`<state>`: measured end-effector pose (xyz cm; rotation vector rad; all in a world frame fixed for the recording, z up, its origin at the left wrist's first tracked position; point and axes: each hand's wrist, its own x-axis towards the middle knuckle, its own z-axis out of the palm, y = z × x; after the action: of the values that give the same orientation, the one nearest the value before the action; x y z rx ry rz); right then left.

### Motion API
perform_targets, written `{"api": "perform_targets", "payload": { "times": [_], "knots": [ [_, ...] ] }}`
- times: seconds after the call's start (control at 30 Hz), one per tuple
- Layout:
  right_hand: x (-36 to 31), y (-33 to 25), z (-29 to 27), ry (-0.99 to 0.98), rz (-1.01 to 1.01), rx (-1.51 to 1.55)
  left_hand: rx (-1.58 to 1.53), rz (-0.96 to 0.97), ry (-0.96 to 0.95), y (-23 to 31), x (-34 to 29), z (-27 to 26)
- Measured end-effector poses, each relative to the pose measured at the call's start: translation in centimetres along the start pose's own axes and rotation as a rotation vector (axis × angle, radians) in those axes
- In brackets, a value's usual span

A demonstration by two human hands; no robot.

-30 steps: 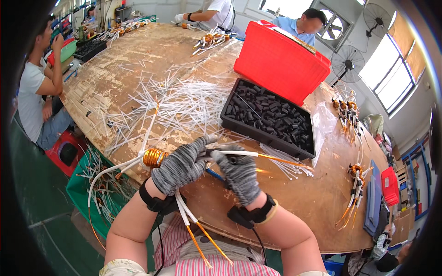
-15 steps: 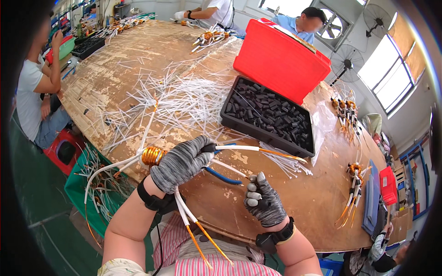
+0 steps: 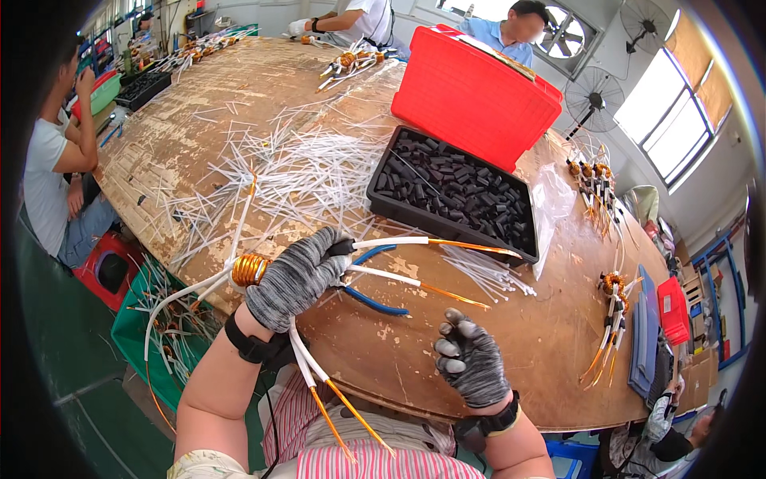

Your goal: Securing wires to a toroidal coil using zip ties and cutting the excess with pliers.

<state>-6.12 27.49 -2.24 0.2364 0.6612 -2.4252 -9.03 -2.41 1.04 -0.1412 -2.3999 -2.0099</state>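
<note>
My left hand [image 3: 294, 278], in a grey striped glove, is closed round a copper coil [image 3: 249, 271] and its white-sleeved leads. Two leads point right from the fist; the upper carries a short black tube [image 3: 341, 247], and the lower lead [image 3: 384, 276] shows a bare copper end. Two more leads [image 3: 309, 371] hang below the wrist, and others reach left from the coil. Beneath the fist on the table lie blue-handled pliers [image 3: 373, 302], their head hidden. My right hand [image 3: 475, 363], gloved alike, is held apart from the wires with loosely bent fingers, nothing in them.
Beyond my hands stands a black bin [image 3: 455, 188] of short black tubes, with a red crate [image 3: 477, 96] behind it. White sleeves [image 3: 311, 176] lie scattered across the table [image 3: 511, 335]. Finished-looking coils [image 3: 613, 287] sit at right. A green container [image 3: 148, 335] is lower left. People sit around.
My right hand has let go of the lower right lead's end and drawn back, down and to the right. More bare copper now shows there. The left hand keeps its hold.
</note>
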Motion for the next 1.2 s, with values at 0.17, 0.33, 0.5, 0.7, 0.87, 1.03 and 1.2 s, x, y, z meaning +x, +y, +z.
{"api": "perform_targets", "payload": {
  "times": [0.17,0.33,0.5,0.7,0.87,1.03,1.2],
  "knots": [
    [2.3,1.8,3.2,0.08,-0.039,-0.359,0.043,0.016,0.025,0.2,-0.3,-0.2],
    [5.6,3.9,5.6,0.057,-0.115,-0.423,0.029,0.022,-0.053,-0.1,-0.3,-0.5],
    [6.5,4.3,6.2,0.103,-0.278,-0.612,-0.05,-0.002,-0.069,-0.7,0.0,-0.2],
    [6.5,4.3,5.9,0.137,-0.365,-0.715,0.103,-0.022,-0.073,-0.7,0.1,-0.5],
    [6.5,4.0,6.0,0.135,-0.358,-0.729,0.127,-0.022,-0.09,-0.6,0.2,-0.6],
    [6.4,4.2,6.3,0.121,-0.387,-0.721,0.07,-0.024,-0.086,0.2,-0.1,-0.7],
    [5.8,3.3,6.3,0.094,-0.378,-0.693,-0.014,-0.055,-0.065,0.1,0.2,-0.5]
  ]
}}
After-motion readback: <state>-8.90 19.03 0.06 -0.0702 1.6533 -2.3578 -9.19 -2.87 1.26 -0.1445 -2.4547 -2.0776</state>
